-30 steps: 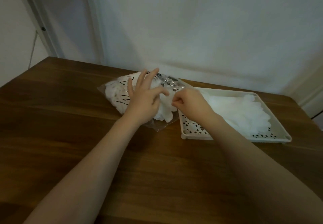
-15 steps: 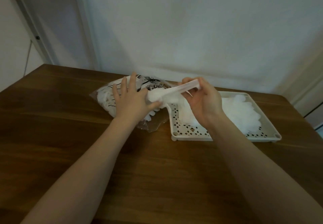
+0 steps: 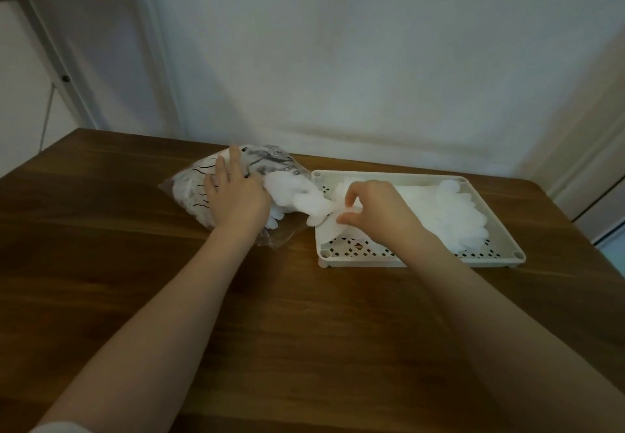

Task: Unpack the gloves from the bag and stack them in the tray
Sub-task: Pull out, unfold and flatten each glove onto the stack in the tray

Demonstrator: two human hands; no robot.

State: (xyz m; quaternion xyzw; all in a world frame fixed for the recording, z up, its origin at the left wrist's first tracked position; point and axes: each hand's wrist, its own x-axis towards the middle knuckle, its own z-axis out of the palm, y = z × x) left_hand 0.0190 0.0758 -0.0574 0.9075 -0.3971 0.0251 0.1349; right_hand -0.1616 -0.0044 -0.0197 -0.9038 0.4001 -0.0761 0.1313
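A clear plastic bag (image 3: pixel 189 189) with black print, stuffed with white gloves, lies on the wooden table left of the tray. My left hand (image 3: pixel 233 195) presses flat on the bag, fingers spread. My right hand (image 3: pixel 368 206) pinches a white glove (image 3: pixel 304 201) that stretches from the bag's mouth over the tray's left rim. The cream perforated tray (image 3: pixel 490 253) holds a pile of white gloves (image 3: pixel 449 209) on its right side.
The brown wooden table (image 3: pixel 304 331) reaches toward me below both arms. A pale wall stands just behind the bag and tray. A shelf frame (image 3: pixel 50 60) rises at the far left, and a door frame is at the right.
My right hand has drawn the glove out of the bag and lowered it from mid-air to the tray's left end. My left hand stayed pressed on the bag.
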